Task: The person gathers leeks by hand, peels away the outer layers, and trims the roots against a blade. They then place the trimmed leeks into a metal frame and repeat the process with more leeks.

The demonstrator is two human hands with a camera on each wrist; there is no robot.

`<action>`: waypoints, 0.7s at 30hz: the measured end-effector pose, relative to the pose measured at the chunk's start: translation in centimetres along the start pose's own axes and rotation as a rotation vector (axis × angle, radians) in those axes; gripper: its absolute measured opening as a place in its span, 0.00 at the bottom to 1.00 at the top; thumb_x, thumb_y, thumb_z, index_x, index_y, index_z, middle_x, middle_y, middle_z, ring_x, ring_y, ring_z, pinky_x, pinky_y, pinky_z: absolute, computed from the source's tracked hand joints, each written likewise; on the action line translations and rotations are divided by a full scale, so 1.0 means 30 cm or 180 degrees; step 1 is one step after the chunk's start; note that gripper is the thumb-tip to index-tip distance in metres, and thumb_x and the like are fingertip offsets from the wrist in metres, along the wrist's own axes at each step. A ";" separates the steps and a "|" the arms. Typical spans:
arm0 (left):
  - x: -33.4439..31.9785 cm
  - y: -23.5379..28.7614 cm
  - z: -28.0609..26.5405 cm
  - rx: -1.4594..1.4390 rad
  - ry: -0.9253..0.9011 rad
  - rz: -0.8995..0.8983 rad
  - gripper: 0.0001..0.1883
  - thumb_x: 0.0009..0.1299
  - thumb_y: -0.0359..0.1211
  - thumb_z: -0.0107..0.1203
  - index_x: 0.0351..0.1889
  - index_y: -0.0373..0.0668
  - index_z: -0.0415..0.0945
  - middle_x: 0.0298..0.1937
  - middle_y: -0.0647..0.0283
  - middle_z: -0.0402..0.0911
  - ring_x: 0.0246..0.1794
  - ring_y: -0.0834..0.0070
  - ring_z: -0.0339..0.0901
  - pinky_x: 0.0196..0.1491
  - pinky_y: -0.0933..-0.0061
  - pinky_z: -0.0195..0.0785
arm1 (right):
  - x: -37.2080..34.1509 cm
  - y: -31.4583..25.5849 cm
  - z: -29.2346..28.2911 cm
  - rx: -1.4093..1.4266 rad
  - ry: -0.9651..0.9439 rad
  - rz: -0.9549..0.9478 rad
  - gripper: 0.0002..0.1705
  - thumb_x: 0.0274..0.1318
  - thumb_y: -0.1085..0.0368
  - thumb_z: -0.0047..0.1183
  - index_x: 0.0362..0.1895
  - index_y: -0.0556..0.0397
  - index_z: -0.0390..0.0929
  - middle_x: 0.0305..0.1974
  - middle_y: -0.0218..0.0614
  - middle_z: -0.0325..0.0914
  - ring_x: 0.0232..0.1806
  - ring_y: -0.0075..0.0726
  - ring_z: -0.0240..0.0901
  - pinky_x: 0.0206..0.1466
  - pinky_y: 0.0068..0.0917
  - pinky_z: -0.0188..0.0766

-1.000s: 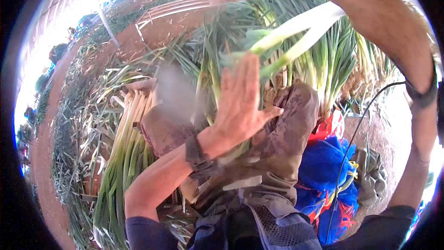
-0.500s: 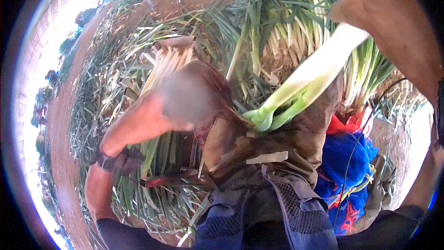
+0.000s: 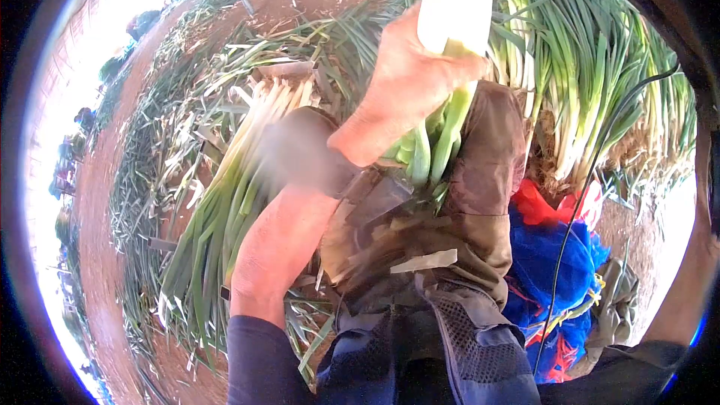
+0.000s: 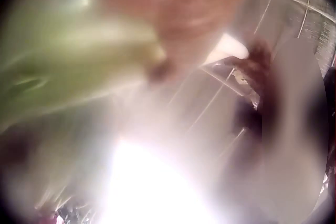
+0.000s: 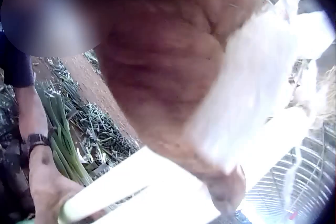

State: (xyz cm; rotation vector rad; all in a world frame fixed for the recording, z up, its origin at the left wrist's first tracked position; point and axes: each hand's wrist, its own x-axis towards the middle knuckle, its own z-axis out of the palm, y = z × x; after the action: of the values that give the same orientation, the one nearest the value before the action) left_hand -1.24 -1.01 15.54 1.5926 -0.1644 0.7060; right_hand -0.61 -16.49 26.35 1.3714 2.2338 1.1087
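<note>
Thick leeks (image 3: 459, 4) with white stalks and green tops stand raised before the person's lap. My left hand (image 3: 405, 82) grips them where white turns to green, its thumb across the front, and the cut-looking green ends (image 3: 431, 154) hang below it between the knees. Out of the head view, my right hand (image 5: 168, 71) holds the white stalks (image 5: 157, 192) higher up, fingers curled over them. Against that hand lies a loose white, sheet-like piece (image 5: 247, 82), blurred and bright. The left wrist view is mostly blur, with the green stalk (image 4: 79, 66) across it.
A bundle of leeks (image 3: 225, 187) lies in a low rack on the left, amid strewn leaf trimmings. Rooted bunches (image 3: 585, 97) stand at the right. Beside the right leg are a blue net bag (image 3: 551, 277) and red material (image 3: 540, 206), crossed by a black cable (image 3: 564, 247).
My left hand first moves off to the left side, away from the leeks, then comes back and grips them. The leeks swing from slanted over the lap to nearly upright. My right hand leaves the head view.
</note>
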 end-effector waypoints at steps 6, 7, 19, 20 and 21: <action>0.097 0.033 -0.128 0.0036 0.1013 0.0446 0.12 0.60 0.23 0.67 0.41 0.34 0.79 0.34 0.60 0.84 0.33 0.74 0.82 0.36 0.74 0.77 | -0.032 0.195 0.038 -0.0436 0.0546 0.0568 0.17 0.54 0.65 0.56 0.50 0.49 0.80 0.36 0.33 0.80 0.22 0.26 0.75 0.18 0.26 0.69; 0.115 0.059 -0.152 0.0201 0.1172 0.0558 0.12 0.60 0.23 0.67 0.40 0.34 0.79 0.34 0.61 0.83 0.33 0.75 0.81 0.36 0.75 0.76 | -0.034 0.213 0.070 -0.0453 0.0639 0.0710 0.18 0.54 0.65 0.56 0.51 0.49 0.80 0.37 0.33 0.80 0.22 0.26 0.75 0.18 0.26 0.69; 0.179 0.156 -0.272 0.0314 0.1386 0.0812 0.11 0.65 0.27 0.62 0.43 0.36 0.74 0.30 0.66 0.78 0.31 0.77 0.78 0.34 0.73 0.73 | 0.140 -0.363 0.813 0.1876 0.0402 0.1053 0.11 0.48 0.71 0.57 0.40 0.57 0.78 0.39 0.44 0.77 0.30 0.44 0.80 0.34 0.41 0.80; 0.190 0.174 -0.272 0.0325 0.1388 0.0801 0.11 0.65 0.27 0.62 0.43 0.36 0.74 0.30 0.66 0.78 0.31 0.77 0.78 0.34 0.73 0.73 | 0.111 -0.396 0.831 0.2254 -0.0130 0.1089 0.10 0.50 0.69 0.55 0.39 0.55 0.80 0.36 0.43 0.79 0.33 0.45 0.81 0.35 0.40 0.79; 0.207 0.196 -0.273 0.0639 0.1773 0.0631 0.12 0.65 0.28 0.62 0.43 0.36 0.74 0.30 0.65 0.79 0.30 0.76 0.78 0.35 0.73 0.74 | 0.077 -0.429 0.847 0.2622 -0.0670 0.1118 0.09 0.52 0.67 0.54 0.38 0.53 0.81 0.33 0.42 0.81 0.36 0.47 0.83 0.36 0.40 0.79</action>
State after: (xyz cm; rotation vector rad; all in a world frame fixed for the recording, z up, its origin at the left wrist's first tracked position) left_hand -2.00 7.55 23.69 1.5183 0.1657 1.3264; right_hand 5.30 -6.09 0.41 2.1218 2.4345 0.0429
